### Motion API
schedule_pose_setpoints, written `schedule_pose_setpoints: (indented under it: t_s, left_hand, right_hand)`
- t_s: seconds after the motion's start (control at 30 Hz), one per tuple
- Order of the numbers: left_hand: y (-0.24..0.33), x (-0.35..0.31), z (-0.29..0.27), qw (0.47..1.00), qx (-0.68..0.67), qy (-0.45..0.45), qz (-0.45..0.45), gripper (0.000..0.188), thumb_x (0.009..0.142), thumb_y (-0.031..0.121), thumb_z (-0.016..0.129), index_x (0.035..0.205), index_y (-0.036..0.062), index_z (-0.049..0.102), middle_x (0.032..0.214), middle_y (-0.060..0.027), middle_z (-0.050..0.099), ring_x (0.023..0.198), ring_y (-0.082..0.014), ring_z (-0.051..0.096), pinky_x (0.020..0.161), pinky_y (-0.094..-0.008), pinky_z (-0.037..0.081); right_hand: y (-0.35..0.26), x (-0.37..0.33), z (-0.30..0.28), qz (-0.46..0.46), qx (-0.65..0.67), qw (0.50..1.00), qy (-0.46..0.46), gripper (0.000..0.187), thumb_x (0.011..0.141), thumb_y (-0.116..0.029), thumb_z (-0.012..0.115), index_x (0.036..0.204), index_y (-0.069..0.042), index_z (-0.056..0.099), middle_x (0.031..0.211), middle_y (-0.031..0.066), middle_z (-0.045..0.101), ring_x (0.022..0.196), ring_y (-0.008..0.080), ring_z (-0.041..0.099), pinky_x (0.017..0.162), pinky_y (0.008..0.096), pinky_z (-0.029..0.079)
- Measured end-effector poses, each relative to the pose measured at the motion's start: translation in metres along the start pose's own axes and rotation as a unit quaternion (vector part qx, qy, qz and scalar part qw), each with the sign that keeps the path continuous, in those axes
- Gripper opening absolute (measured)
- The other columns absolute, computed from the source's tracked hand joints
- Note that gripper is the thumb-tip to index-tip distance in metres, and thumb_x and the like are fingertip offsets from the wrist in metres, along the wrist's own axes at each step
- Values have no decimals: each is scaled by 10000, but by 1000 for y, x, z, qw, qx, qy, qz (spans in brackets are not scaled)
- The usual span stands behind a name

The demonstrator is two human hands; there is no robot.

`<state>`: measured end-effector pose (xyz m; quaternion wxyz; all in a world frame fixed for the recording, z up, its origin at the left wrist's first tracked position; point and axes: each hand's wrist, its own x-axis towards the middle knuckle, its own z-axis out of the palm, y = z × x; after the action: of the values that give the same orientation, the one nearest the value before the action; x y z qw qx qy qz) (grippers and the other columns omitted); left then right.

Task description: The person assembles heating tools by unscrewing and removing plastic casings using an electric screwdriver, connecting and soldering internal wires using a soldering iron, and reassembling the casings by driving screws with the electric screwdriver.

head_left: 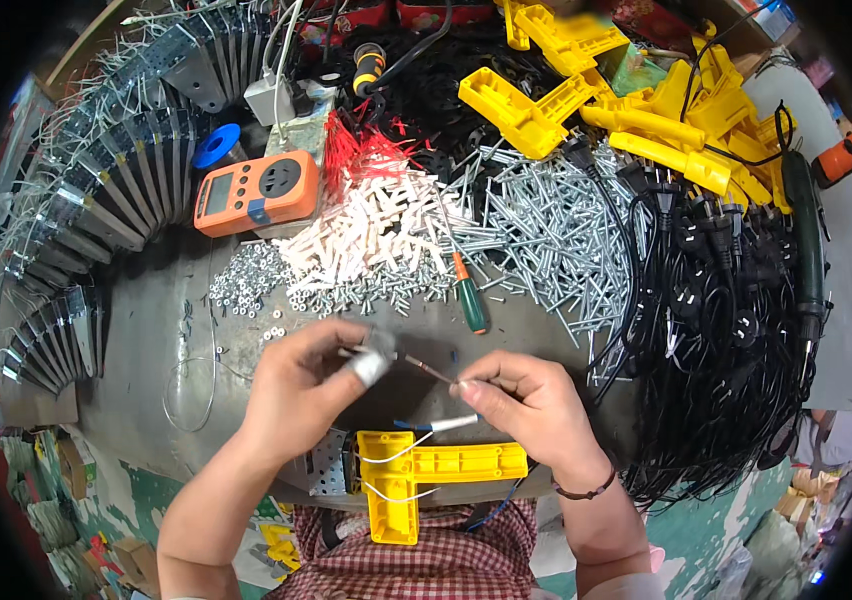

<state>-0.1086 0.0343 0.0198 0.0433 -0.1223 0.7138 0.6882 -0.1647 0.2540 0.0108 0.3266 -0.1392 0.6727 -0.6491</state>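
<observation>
My left hand (311,385), with white tape on the thumb, is closed on a small greyish thing blurred by motion. From there a thin brownish wire-like piece (428,368) runs to my right hand (524,400), whose thumb and forefinger pinch its other end. Just below my hands lies a yellow T-shaped plastic shell (471,463), open side up, at the table's near edge. A perforated metal plate (331,465) adjoins its left end, and white wires lie across it. A white sleeve (454,424) with a blue end rests between the shell and my right hand.
Ahead lie piles of long screws (556,230), white sleeves (376,230) and small nuts (246,280), with a screwdriver (469,295). An orange meter (258,192) stands left, near rows of metal plates (131,170). Black plug cords (716,330) and yellow shells (676,140) crowd the right.
</observation>
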Motion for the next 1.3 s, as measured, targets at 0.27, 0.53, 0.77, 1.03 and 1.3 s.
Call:
schedule_pose_setpoints:
  t_s: [0.27, 0.53, 0.77, 1.03, 1.3]
  left_hand:
    - [-2, -21, -4, 982, -175, -50, -50, 189, 815, 1, 658, 989, -17, 585, 956, -69, 637, 881, -133, 611, 810, -278, 503]
    - [-3, -29, -1, 969, -233, -50, -67, 229, 788, 3, 671, 975, 22, 539, 914, -60, 630, 834, -134, 610, 778, -283, 500]
    - [1, -31, 1, 969, -236, -49, -58, 297, 784, -23, 650, 1026, 36, 488, 923, -84, 631, 874, -147, 605, 801, -297, 490]
    - [3, -31, 0, 984, -161, -69, -40, 377, 769, -44, 641, 1069, 37, 427, 934, -121, 633, 909, -169, 611, 825, -305, 488]
    - [0, -37, 9, 997, 56, -42, 35, 164, 768, -44, 658, 869, -9, 533, 896, -91, 622, 887, -174, 629, 773, -298, 518]
  right_hand:
    - [-9, -12, 7, -18, 17, 999, -47, 171, 886, -136, 614, 911, 32, 628, 770, 15, 645, 749, 34, 558, 665, 209, 457]
    - [-10, -17, 10, -1, -54, 997, -50, 153, 872, -137, 630, 899, 14, 639, 701, 12, 637, 672, 17, 541, 607, 204, 444]
    - [-14, -17, 11, -30, -54, 997, -44, 149, 863, -134, 634, 887, 13, 638, 677, 13, 631, 651, 8, 531, 574, 203, 428]
    - [-16, -19, 10, -44, -119, 990, -62, 135, 846, -131, 636, 865, 3, 632, 614, 7, 602, 560, 8, 482, 506, 209, 392]
    - [-20, -11, 24, -54, -250, 966, -24, 126, 836, -148, 623, 851, -23, 619, 580, 87, 546, 471, 124, 507, 481, 269, 397]
